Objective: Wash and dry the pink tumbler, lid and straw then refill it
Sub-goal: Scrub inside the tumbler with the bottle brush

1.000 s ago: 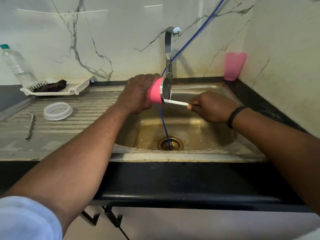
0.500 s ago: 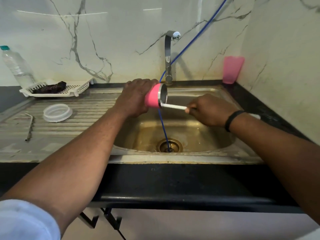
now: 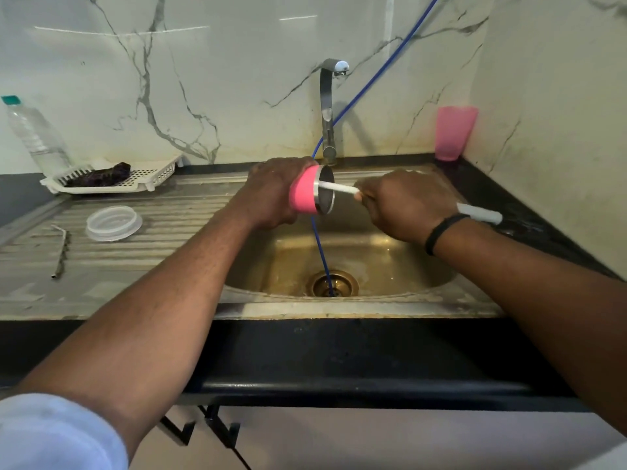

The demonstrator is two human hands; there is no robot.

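White marble-veined wall (image 3: 210,79), black countertop (image 3: 339,351), steel sink (image 3: 373,310), chrome tap (image 3: 327,110)

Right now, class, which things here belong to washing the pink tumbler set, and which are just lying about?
In use or part of the job:
pink tumbler, held by the left hand
white brush, gripped by the right hand
clear lid
metal straw
tap
sink

Lying about:
pink cup
water bottle
white tray

Person, two bare forearms. Left arm wore a pale blue-white sleeve (image 3: 57,432) pushed above the elbow; a black wristband (image 3: 441,232) sat behind the right hand (image 3: 407,205).
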